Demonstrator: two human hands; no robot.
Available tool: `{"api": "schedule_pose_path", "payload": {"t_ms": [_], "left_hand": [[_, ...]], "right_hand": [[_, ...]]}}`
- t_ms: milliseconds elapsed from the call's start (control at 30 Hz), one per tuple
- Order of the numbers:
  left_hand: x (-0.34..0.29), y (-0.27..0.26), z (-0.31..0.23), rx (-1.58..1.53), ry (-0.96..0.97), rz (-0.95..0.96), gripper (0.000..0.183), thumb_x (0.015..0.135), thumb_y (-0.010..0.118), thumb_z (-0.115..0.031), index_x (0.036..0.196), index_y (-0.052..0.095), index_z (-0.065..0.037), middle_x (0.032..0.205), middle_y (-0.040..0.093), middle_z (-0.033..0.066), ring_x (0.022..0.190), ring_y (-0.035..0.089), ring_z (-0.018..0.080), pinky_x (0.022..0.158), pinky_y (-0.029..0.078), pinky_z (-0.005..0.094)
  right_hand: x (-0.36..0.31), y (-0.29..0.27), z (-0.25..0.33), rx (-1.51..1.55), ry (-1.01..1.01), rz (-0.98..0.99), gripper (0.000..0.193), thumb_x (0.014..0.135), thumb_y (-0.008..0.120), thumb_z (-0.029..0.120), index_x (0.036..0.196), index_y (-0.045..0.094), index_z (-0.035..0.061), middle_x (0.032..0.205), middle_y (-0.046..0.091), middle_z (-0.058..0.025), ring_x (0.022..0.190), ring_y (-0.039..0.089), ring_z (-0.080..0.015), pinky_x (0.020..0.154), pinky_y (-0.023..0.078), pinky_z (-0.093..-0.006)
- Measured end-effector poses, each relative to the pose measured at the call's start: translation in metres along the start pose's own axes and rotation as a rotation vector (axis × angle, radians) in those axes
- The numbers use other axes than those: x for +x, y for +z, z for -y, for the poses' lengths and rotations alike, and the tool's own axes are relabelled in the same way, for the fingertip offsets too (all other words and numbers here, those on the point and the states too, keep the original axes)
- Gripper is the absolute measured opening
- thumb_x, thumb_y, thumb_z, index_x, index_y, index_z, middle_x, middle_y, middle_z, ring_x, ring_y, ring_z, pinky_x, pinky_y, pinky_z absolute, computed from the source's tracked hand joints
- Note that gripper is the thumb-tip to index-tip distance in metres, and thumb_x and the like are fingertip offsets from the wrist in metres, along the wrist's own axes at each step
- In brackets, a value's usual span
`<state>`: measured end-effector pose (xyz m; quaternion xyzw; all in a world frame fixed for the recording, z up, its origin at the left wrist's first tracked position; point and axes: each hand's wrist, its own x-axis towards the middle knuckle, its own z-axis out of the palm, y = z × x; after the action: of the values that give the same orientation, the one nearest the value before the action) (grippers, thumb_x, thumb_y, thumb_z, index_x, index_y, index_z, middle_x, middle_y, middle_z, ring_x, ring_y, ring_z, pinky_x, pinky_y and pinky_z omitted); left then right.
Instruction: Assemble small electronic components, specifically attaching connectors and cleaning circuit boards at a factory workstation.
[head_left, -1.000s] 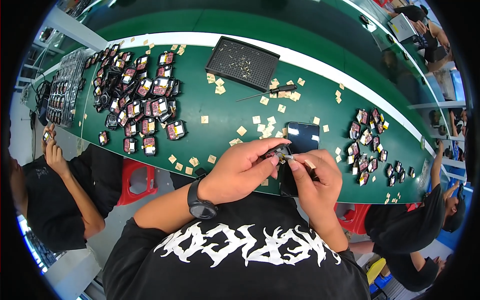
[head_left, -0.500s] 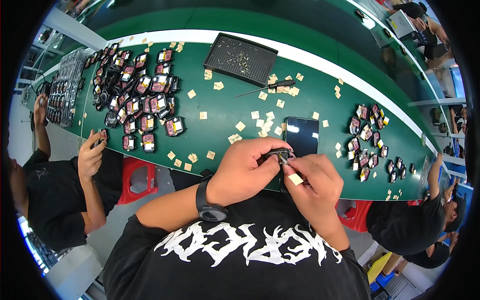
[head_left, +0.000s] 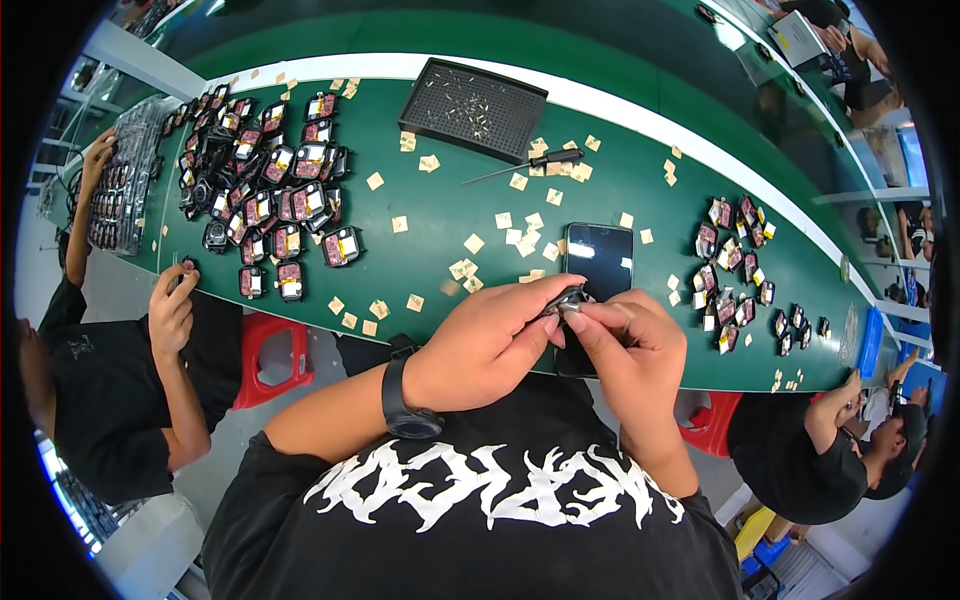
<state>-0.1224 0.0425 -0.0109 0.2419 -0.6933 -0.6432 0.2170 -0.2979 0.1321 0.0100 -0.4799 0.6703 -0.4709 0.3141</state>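
Observation:
Between my hands, just in front of my chest, is a small black device casing (head_left: 571, 297), mostly covered by fingers. My left hand (head_left: 482, 338), with a black watch on its wrist, is closed around the casing's left side, thumb and fingers gripping it. From the other side my right hand (head_left: 630, 345) pinches at the casing, thumb and forefinger pressed together by a small shiny grey part. What exactly those fingertips cover is hidden. Right behind the casing lies a dark phone (head_left: 600, 258), partly under my right hand.
Many black casings with reddish boards (head_left: 287, 243) crowd the left; a smaller group (head_left: 727, 275) lies right. Paper squares (head_left: 474, 243) are scattered about. A black tray (head_left: 436, 132) of small pieces and a screwdriver (head_left: 556, 157) lie farther back. Co-workers sit at both sides.
The pale paper square by my right fingers is gone from there; a blurred pale square shows left of my hands. A blue tray appears by the person at far right. My view shifts slightly.

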Motion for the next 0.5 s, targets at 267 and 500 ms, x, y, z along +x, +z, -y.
{"api": "schedule_pose_path", "payload": {"t_ms": [267,500], "left_hand": [[-0.004,-0.001,-0.002,-0.005,-0.016,0.070,0.044,0.100,0.051,-0.002,0.144,0.051,0.000,0.096,0.070,0.0095,0.085,0.069,0.0167,0.078,0.053,0.0296],[-0.003,-0.014,-0.004,-0.052,-0.063,0.142,0.049,0.098,0.052,0.002,0.147,0.048,0.000,0.095,0.068,0.0084,0.081,0.067,0.0151,0.078,0.054,0.0292]], "right_hand": [[0.008,-0.001,-0.008,0.565,0.367,0.039,0.016,0.083,0.080,-0.006,0.093,0.068,-0.0022,0.083,0.062,-0.0013,0.073,0.058,-0.0037,0.064,0.048,-0.0165],[0.007,0.002,-0.007,0.349,0.410,0.177,0.014,0.087,0.079,0.002,0.094,0.067,-0.0022,0.087,0.058,0.0009,0.069,0.051,-0.0005,0.058,0.042,-0.0171]]}}
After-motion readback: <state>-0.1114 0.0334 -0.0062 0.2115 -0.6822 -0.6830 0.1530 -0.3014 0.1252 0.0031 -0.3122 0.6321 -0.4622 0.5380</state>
